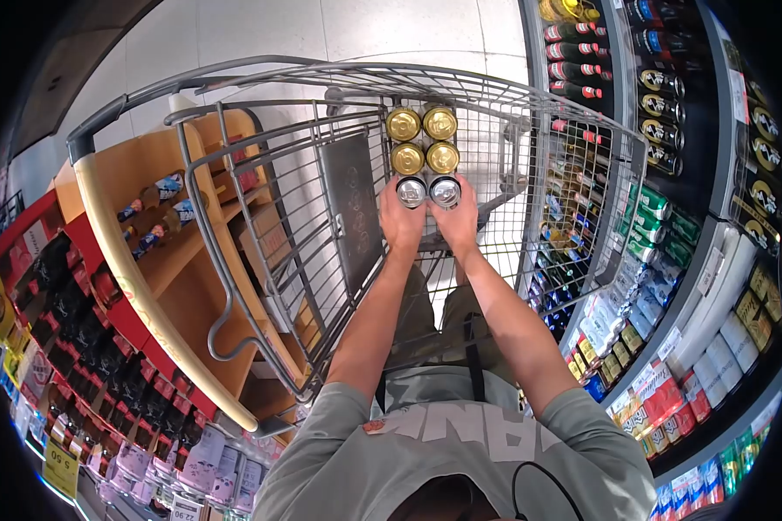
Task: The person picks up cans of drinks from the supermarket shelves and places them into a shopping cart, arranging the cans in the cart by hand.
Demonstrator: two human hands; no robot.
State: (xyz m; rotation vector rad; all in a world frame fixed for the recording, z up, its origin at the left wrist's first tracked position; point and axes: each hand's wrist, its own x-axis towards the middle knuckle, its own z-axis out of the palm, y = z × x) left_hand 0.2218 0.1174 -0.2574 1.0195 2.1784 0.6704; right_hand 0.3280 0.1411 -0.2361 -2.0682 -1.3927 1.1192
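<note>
Inside the wire shopping cart (573, 113), my left hand (400, 221) is wrapped round a dark can with a silver top (411, 192). My right hand (457, 217) grips a matching silver-topped can (445, 192) right beside it. Both cans are upright, with their pull tabs facing up. Just beyond them stand several gold-topped cans (440, 123) in two neat columns, close against the cart's wire side. My fingers hide the sides of the silver-topped cans, and I cannot tell whether these rest on the cart's floor.
A dark panel (353, 213) is fixed inside the cart on the left, near its pale handle (152, 304). Shelves of bottles and cans (652, 217) line the right. A wooden display rack (204, 286) stands at left, with packaged drinks (87, 330) beyond it.
</note>
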